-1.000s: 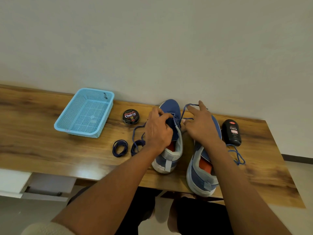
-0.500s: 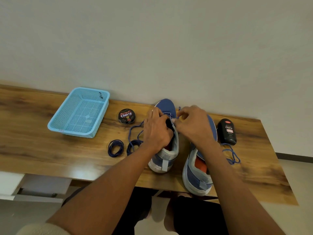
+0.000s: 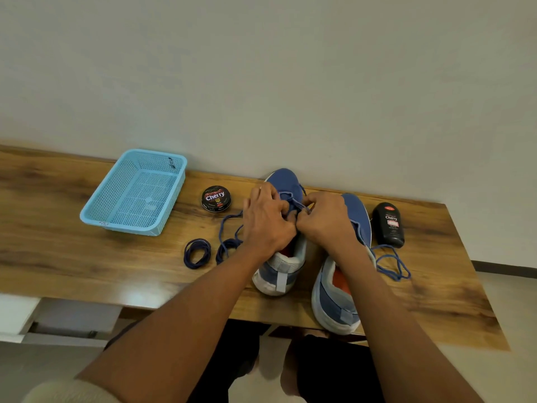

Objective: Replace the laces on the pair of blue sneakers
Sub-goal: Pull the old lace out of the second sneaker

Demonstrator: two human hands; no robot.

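Two blue sneakers are standing side by side on the desk [image 3: 87, 257], toes toward the wall; the left sneaker [image 3: 280, 269] is sitting a little farther back than the right sneaker [image 3: 337, 303], whose heel is reaching the desk edge. Both hands are meeting over the left sneaker's eyelets; the left hand [image 3: 266, 221] is curling its fingers on the lace [image 3: 293, 200], and the right hand [image 3: 322, 219] is pinching the same lace just beside it. One end of this lace is trailing on the desk to the left. Another loose lace [image 3: 392, 263] is lying right of the right sneaker, near a black bottle [image 3: 388, 224]; two dark coils [image 3: 197, 253] are lying left of the sneakers; a polish tin [image 3: 216, 198] and a basket [image 3: 87, 213] are sitting farther left.
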